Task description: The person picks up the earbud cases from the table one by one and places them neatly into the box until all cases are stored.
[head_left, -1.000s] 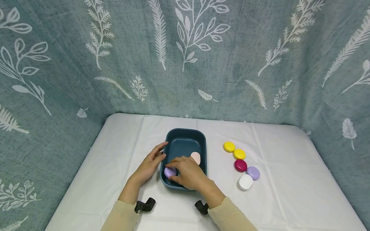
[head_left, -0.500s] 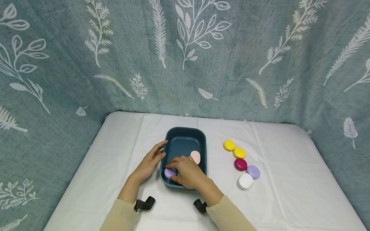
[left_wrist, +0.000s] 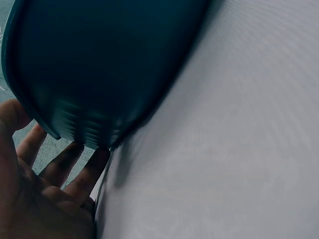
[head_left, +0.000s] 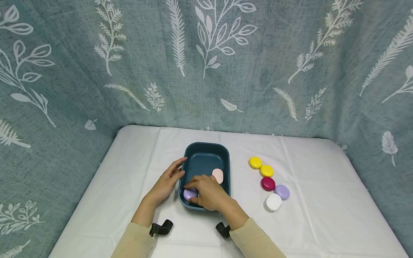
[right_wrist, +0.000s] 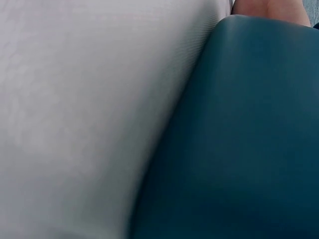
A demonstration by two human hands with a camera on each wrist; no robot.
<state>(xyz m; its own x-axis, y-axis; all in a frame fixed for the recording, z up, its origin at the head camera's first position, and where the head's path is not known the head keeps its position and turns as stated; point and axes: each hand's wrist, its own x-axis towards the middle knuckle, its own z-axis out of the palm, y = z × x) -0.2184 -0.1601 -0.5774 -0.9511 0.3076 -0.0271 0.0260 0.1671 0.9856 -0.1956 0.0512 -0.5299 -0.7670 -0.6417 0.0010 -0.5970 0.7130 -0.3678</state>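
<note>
A dark teal rectangular tray [head_left: 206,144] stands on the white-covered table, its outer wall large in both wrist views. My right hand [head_left: 209,191] reaches over the near edge, thumb and fingers pinching a glossy lilac round disc [head_left: 190,194] in the near left corner. Behind that hand, a pale pink disc [head_left: 218,176] lies by the right wall. My left hand [head_left: 165,184] rests along the tray's left side with its fingers extended. In the left wrist view, the left fingertips [left_wrist: 102,155] touch the tray's outer wall. The right fingers are hidden in the right wrist view.
Right of the tray lie two yellow discs [head_left: 261,167], a dark red disc [head_left: 268,184], another lilac disc [head_left: 282,192] and a white disc [head_left: 273,202]. A patterned green-grey curtain [head_left: 206,89] hangs around the back and sides of the white tabletop [head_left: 322,200].
Both hands keep their places, with the right still pinching the lilac disc in the tray's corner. Only a slight shift of the head view is visible.
</note>
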